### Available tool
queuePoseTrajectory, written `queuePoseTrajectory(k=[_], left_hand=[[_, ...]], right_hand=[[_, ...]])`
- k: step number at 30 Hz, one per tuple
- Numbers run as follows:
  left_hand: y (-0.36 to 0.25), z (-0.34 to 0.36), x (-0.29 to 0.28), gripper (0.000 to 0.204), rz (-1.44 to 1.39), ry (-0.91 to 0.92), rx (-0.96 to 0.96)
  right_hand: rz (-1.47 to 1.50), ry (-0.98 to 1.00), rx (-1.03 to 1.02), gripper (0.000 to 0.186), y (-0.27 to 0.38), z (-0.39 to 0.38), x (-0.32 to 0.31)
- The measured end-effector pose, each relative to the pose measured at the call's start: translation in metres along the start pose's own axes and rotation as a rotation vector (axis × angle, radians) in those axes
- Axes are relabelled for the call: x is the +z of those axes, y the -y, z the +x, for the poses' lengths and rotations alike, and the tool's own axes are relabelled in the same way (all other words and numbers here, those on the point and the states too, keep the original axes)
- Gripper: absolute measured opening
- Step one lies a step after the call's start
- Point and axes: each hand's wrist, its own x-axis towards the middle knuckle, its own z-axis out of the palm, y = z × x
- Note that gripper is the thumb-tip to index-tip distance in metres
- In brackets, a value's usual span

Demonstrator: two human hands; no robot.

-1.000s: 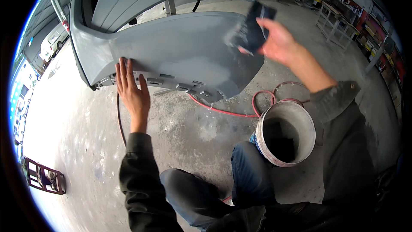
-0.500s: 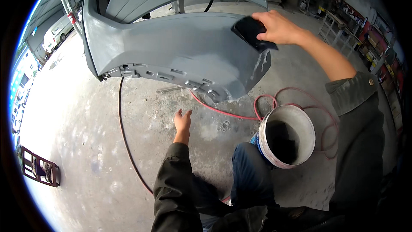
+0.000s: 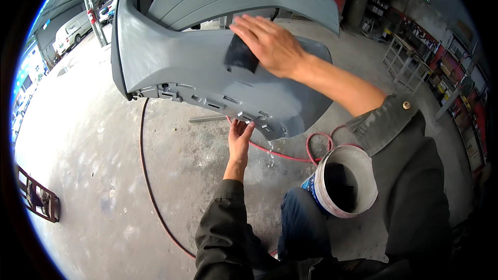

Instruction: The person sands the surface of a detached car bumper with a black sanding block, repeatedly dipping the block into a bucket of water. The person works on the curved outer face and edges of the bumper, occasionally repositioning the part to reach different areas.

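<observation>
A grey car bumper [image 3: 171, 52] hangs ahead of me, with slots and tabs along its lower edge. Across its middle, my right hand [image 3: 277, 49] presses a black sheet of sandpaper [image 3: 241, 57] to the surface, fingers stretched over it. Part of the sheet lies hidden beneath the palm. Lower down, my left hand [image 3: 239, 144] takes the bumper's bottom edge between thumb and fingers; some fingertips are out of sight. A paler, whitish patch shows on the grey surface right of the sandpaper.
By my knee stands a white bucket [image 3: 369, 192] with dark contents. A red hose [image 3: 282, 155] curls behind it, and a dark hose [image 3: 148, 176] crosses the floor at left. A metal frame [image 3: 39, 197] lies far left; a workbench [image 3: 404, 54] stands far right.
My right hand has slid the sandpaper leftward from the bumper's right end to its middle. My left hand has risen from open air to the bumper's lower edge. The view has shifted slightly.
</observation>
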Motion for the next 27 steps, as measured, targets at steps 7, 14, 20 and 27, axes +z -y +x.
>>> queuePoseTrajectory(k=[7,14,20,27], left_hand=[[-0.015,0.011,0.005,0.032,-0.213,0.003,0.114],[-0.021,0.021,0.003,0.029,-0.218,-0.094,0.099],[-0.031,0.022,0.011,0.029,-0.347,-0.04,0.125],[-0.035,0.023,0.008,0.03,-0.396,-0.01,0.122]], right_hand=[[0.077,0.085,-0.004,0.056,0.032,0.005,0.036],[0.165,0.025,-0.11,0.057,0.066,0.076,0.062],[0.081,0.247,-0.295,0.073,0.018,0.013,0.031],[0.299,0.102,-0.216,0.088,0.077,0.071,0.063]])
